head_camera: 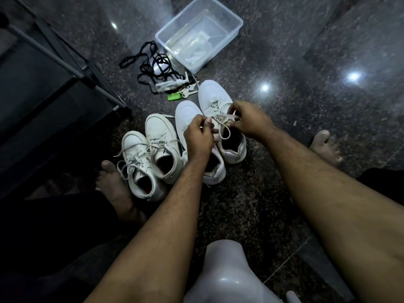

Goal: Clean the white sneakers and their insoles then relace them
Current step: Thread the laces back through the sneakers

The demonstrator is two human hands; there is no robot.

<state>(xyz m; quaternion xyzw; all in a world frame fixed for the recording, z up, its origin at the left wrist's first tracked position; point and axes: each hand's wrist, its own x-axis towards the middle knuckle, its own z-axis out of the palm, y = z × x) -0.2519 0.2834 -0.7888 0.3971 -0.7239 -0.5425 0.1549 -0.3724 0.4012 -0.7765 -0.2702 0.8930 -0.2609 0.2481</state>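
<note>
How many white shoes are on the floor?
4. Two laced shoes sit left; one lies under the left hand; one is being tied, farthest right.

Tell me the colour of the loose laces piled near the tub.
Black laces, clearest in the head view.

A single wide-angle view from the person's head looks steeply down and forward at the dark stone floor point(295, 106). Both forearms enter from the bottom edge and meet near frame centre, close to the lens. Edges bend with the wide lens; bare feet sit at mid left and mid right. No second view shares the scene
</note>
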